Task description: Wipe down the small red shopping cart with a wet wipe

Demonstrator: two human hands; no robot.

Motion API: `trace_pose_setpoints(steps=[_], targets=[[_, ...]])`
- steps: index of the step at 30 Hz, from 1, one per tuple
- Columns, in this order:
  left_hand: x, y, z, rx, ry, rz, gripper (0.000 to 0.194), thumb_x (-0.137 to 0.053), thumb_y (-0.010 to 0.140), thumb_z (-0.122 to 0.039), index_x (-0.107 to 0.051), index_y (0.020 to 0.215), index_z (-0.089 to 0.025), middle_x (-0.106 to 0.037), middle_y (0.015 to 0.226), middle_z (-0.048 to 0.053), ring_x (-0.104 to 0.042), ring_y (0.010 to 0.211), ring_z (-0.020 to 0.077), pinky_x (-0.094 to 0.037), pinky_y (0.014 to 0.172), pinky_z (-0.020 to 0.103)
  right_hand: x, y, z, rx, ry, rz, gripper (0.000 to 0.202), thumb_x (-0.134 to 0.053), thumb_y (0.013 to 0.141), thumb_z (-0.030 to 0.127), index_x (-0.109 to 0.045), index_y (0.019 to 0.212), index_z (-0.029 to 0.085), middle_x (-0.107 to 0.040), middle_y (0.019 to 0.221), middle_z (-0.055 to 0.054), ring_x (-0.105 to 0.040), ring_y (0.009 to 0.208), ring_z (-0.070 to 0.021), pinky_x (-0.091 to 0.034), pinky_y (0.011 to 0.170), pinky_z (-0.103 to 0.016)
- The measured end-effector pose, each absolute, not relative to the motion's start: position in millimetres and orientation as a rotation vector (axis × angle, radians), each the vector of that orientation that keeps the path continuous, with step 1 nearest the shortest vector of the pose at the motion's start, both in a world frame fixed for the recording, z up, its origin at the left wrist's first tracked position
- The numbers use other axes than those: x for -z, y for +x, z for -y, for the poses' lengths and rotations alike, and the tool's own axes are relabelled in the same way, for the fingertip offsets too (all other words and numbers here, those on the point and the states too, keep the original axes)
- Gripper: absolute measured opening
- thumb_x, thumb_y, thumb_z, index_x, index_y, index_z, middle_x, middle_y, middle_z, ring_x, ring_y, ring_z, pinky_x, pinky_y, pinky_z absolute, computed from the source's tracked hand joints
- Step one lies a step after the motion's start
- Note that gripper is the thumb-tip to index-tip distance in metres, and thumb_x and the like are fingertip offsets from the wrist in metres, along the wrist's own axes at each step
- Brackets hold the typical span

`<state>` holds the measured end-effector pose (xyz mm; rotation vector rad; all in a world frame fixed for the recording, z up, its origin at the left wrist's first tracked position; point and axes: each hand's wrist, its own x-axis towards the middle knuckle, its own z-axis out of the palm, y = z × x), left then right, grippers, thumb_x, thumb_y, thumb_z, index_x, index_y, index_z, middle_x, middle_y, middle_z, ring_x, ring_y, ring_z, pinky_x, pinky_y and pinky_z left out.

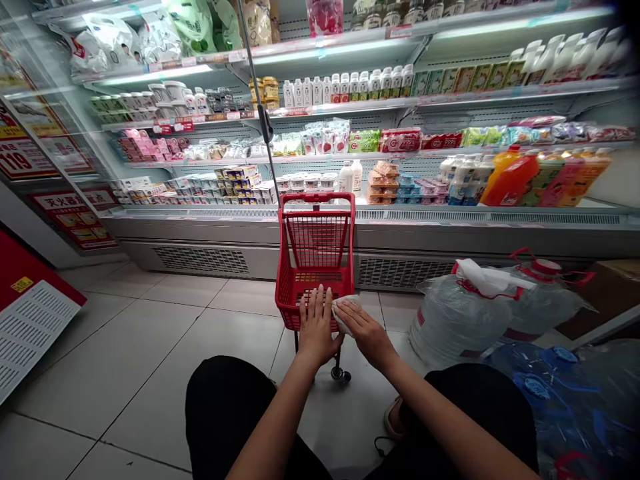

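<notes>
Straight ahead of my knees stands a small red shopping cart (317,243) with a slatted back and a wheel below. My left hand (318,325) lies on the cart's near rim with its fingers stretched out and apart; nothing is in it. Just to its right, my right hand (365,330) presses a white cloth (344,313) against the near right corner of the cart. Its fingers cover part of the cloth, and the two hands hide some of the basket's near edge.
A lit refrigerated display (200,230) with bottles, cartons and packs runs behind the cart. At right on the tiled floor (150,347) are large clear water jugs (460,320) and blue-capped jugs (545,380). A red-and-white unit (40,320) stands at left.
</notes>
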<state>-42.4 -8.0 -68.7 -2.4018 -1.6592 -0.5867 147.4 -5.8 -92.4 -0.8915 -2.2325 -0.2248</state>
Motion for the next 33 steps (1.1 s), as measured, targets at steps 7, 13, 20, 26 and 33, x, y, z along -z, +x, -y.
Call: trace_pose_setpoints(steps=[7,13,20,26,33], targets=[[66.4,-48.4,9.1,0.548,-2.463,1.579,0.095,-0.066,0.087,-0.042,-0.019,0.165,-0.017,-0.014,0.175,0.011,-0.013,0.162,0.0297,-0.009,0.132,0.056,70.9,192.1,-62.2,0.197,-0.752,2.348,0.067,-0.041,0.099,0.002,-0.039,0.161,0.029,-0.057,0.154,-0.005,-0.051,0.145,-0.0201,-0.046,0.121,-0.047],[67.4,-45.3,7.2,0.546,-2.466,1.576,0.103,-0.069,0.085,-0.041,-0.011,0.167,-0.017,-0.009,0.176,0.011,-0.01,0.163,0.0295,-0.009,0.132,0.056,70.6,192.7,-87.7,0.165,-0.869,2.277,0.068,-0.037,0.094,-0.003,-0.05,0.155,0.025,-0.056,0.155,-0.007,-0.048,0.147,-0.0197,-0.045,0.122,-0.047],[64.8,-54.6,8.9,0.566,-2.463,1.514,0.108,-0.068,0.086,-0.036,0.001,0.168,-0.02,-0.007,0.176,0.008,-0.009,0.163,0.0271,-0.011,0.132,0.051,88.1,184.7,-48.5,0.199,-0.851,2.197,0.062,-0.042,0.099,0.002,-0.048,0.156,0.026,-0.058,0.153,-0.006,-0.048,0.147,-0.021,-0.045,0.122,-0.048],[64.7,-58.2,15.6,0.614,-2.452,1.482,0.103,-0.066,0.089,-0.036,-0.003,0.169,-0.022,-0.009,0.176,0.008,-0.012,0.163,0.0275,-0.011,0.132,0.051,95.2,172.6,-14.2,0.251,-0.852,2.152,0.062,-0.042,0.101,0.003,-0.042,0.159,0.026,-0.058,0.153,-0.008,-0.048,0.147,-0.0227,-0.048,0.12,-0.049],[61.2,-79.3,30.2,0.595,-2.451,1.445,0.102,-0.065,0.088,-0.032,-0.004,0.169,-0.022,-0.014,0.175,0.006,-0.016,0.162,0.0269,-0.013,0.132,0.049,72.5,177.4,-23.3,0.139,-0.624,2.338,0.064,-0.042,0.104,0.006,-0.034,0.163,0.029,-0.06,0.152,-0.005,-0.051,0.145,-0.0198,-0.047,0.121,-0.046]])
